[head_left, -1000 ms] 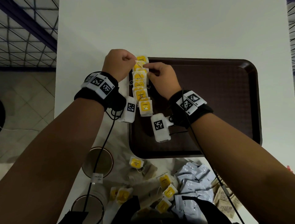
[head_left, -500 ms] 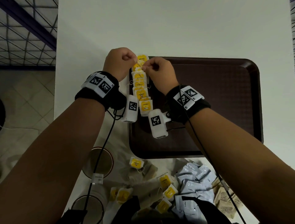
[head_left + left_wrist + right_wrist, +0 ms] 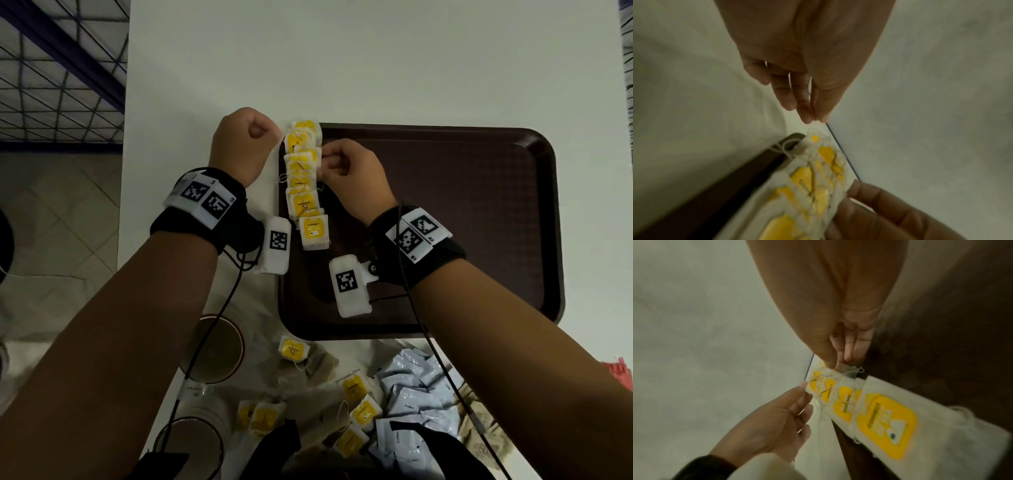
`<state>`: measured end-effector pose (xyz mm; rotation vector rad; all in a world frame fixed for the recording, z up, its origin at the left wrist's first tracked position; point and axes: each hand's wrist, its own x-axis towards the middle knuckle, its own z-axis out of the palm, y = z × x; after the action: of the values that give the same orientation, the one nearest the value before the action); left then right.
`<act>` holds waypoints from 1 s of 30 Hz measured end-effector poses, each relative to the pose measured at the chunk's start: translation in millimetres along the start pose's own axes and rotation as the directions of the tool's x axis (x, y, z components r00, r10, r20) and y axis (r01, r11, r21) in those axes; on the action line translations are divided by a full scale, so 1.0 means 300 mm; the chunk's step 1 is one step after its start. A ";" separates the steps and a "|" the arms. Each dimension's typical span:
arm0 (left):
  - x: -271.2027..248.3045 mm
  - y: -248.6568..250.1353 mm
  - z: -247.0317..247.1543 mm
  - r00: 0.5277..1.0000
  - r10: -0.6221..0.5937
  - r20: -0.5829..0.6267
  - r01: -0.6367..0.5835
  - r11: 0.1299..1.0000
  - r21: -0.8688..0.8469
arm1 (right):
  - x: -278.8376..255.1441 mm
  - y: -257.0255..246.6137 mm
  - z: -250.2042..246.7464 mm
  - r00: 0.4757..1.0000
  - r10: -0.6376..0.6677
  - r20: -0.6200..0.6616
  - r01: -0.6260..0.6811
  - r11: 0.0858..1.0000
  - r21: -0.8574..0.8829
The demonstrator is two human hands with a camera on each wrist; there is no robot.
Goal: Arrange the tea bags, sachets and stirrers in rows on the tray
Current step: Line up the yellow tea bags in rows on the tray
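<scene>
A row of overlapping tea bags [image 3: 303,178] with yellow labels runs along the left edge of the dark brown tray [image 3: 462,205]. My right hand [image 3: 323,159] pinches the right edge of one tea bag near the far end of the row; the right wrist view shows thumb and fingers closed on its corner [image 3: 835,365]. My left hand [image 3: 260,132] sits just left of the row's far end, over the table. Its fingers are loosely curled [image 3: 815,119] and hold nothing that I can see. One left fingertip [image 3: 803,385] touches the edge of the far tea bags [image 3: 818,386].
On the white table [image 3: 342,68] nearer me lie loose tea bags [image 3: 294,349], a heap of pale blue sachets [image 3: 411,394] and brown sachets [image 3: 479,428]. Two round cups [image 3: 219,346] [image 3: 188,445] stand at the near left. The table's left edge drops to the floor.
My right hand has slid from the far end of the row a little toward me and now pinches a tea bag's right edge. My left hand has eased slightly left.
</scene>
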<state>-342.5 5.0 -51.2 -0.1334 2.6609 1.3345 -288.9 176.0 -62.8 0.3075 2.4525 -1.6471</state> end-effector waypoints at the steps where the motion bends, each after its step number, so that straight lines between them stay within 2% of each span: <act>1: -0.013 -0.001 -0.012 0.999 0.006 0.036 -0.008 0.999 0.043 | -0.010 0.004 0.001 1.000 -0.012 0.011 0.012 1.000 0.012; 5: -0.087 0.009 -0.040 0.958 0.013 0.288 -0.053 0.990 0.130 | -0.023 0.007 0.006 0.999 -0.052 0.004 0.052 0.998 -0.031; 7: -0.107 0.006 -0.042 0.943 0.011 0.332 -0.068 0.985 0.161 | -0.016 0.001 0.004 0.997 -0.063 0.036 0.065 0.995 -0.076; 11: -0.111 -0.002 -0.046 0.940 -0.013 0.341 -0.062 0.976 0.206 | 0.002 -0.024 0.001 0.990 -0.074 0.117 0.094 0.981 -0.168; 16: -0.116 0.016 -0.042 0.951 -0.022 0.309 -0.035 0.984 0.177 | 0.008 -0.005 0.014 1.000 0.001 -0.022 -0.004 0.991 -0.133; 19: -0.109 0.010 -0.035 0.958 -0.022 0.287 -0.036 0.980 0.196 | -0.019 0.005 0.010 0.998 0.056 -0.028 -0.057 0.997 -0.049; 23: -0.110 0.008 -0.033 0.958 -0.008 0.286 -0.053 0.977 0.205 | -0.043 0.008 -0.001 0.999 -0.006 0.041 0.010 0.995 -0.100; 27: -0.111 0.010 -0.038 0.966 -0.002 0.260 -0.046 0.983 0.176 | -0.021 0.006 -0.012 0.999 -0.029 -0.030 0.025 0.993 -0.118; 30: -0.107 0.012 -0.035 0.970 0.010 0.242 -0.043 0.990 0.131 | -0.003 -0.008 -0.006 0.998 -0.050 0.043 0.054 0.994 -0.099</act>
<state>-312.6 -0.9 -36.3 0.0768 2.5427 1.0932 -288.6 176.9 -59.8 0.1960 2.5227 -1.5277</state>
